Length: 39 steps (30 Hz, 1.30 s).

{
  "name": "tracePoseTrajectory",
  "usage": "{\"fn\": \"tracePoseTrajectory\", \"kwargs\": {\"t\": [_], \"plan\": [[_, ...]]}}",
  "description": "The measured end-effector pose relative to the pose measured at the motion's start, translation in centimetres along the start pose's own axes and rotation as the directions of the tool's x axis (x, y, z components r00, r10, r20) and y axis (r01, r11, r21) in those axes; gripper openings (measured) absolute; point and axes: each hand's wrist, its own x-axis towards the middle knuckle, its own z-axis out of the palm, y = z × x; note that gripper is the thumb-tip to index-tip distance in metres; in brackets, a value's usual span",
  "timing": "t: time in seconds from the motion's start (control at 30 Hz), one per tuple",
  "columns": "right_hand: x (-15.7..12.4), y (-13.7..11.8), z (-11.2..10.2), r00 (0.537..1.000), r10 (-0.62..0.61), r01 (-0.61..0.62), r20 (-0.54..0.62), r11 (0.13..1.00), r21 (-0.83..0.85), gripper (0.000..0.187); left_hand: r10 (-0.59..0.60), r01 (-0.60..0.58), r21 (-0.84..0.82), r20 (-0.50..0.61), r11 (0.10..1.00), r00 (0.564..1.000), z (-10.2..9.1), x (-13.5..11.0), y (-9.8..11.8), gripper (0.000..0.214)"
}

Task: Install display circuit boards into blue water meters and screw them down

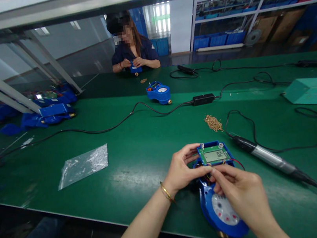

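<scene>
A blue water meter (pixel 207 203) lies near the table's front edge, its round dial towards me. In its uncovered upper housing sits a green circuit board with a lit display (pixel 215 156); a red wire loops out at the right. My left hand (pixel 182 169) grips the housing's left side, its thumb stretched along the board's lower edge. Against that thumb tip, my right hand (pixel 242 190) is closed in a pinch above the dial. Whatever it pinches is hidden by the fingers. A pile of small brass-coloured screws (pixel 213 123) lies just beyond the housing.
An electric screwdriver (pixel 272 159) lies at the right, its cable looping behind it. A clear plastic bag (pixel 83 166) lies at the left. Further back are a black cable box (pixel 203 99), another water meter (pixel 159 93) and a green block (pixel 313 90). A co-worker (pixel 133 53) sits opposite.
</scene>
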Motion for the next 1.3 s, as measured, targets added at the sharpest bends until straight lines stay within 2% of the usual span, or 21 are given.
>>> {"fn": "tracePoseTrajectory", "kwargs": {"t": [0.27,0.4,0.47,0.53,0.6,0.67,0.73,0.83,0.97,1.07,1.2,1.3], "plan": [[0.0,0.1,-0.1,0.994,-0.104,0.103,-0.02,0.993,-0.051,0.025,-0.04,0.039,-0.007,-0.034,0.999,0.999,0.5,0.1,-0.1,0.059],[-0.3,0.9,-0.2,0.972,-0.234,0.232,-0.017,0.969,-0.081,0.02,-0.017,0.02,0.032,-0.087,0.999,0.996,1.1,-0.1,-0.2,0.057],[-0.7,1.1,-0.6,0.937,-0.349,0.347,-0.002,0.93,-0.121,0.018,0.033,-0.021,0.099,-0.125,0.995,0.992,1.3,-0.2,-0.3,0.056],[-1.3,1.1,-1.3,0.881,-0.472,0.454,-0.028,0.862,-0.227,0.015,0.12,-0.085,0.207,-0.163,0.975,0.979,1.3,-0.4,-0.3,0.056],[-1.9,0.7,-2.2,0.828,-0.552,0.487,-0.096,0.794,-0.363,0.013,0.233,-0.161,0.338,-0.182,0.927,0.955,1.3,-0.6,-0.3,0.056],[-2.1,0.1,-3.0,0.801,-0.577,0.46,-0.163,0.766,-0.449,0.009,0.345,-0.238,0.463,-0.163,0.854,0.924,1.1,-0.9,-0.1,0.058],[-2.0,-0.3,-3.3,0.801,-0.574,0.453,-0.173,0.768,-0.452,0.005,0.44,-0.304,0.571,-0.113,0.762,0.891,1.0,-1.2,0.3,0.06],[-1.4,-0.6,-3.1,0.83,-0.533,0.439,-0.165,0.806,-0.396,0.006,0.564,-0.394,0.695,-0.019,0.601,0.826,0.6,-1.5,0.8,0.062],[-0.7,-0.4,-2.0,0.871,-0.458,0.393,-0.179,0.866,-0.308,0.009,0.683,-0.486,0.762,0.078,0.429,0.726,0.1,-1.5,1.2,0.061],[-0.5,-0.1,-1.4,0.893,-0.402,0.344,-0.202,0.9,-0.269,0.012,0.725,-0.528,0.771,0.128,0.356,0.676,-0.2,-1.4,1.3,0.061],[-0.5,0.2,-1.0,0.941,-0.256,0.215,-0.22,0.957,-0.193,0.015,0.759,-0.578,0.773,0.205,0.262,0.618,-0.4,-1.2,1.3,0.064],[-0.5,0.3,-0.8,0.952,-0.203,0.174,-0.228,0.974,-0.142,0.019,0.767,-0.594,0.775,0.243,0.214,0.594,-0.5,-1.1,1.3,0.065]]}}
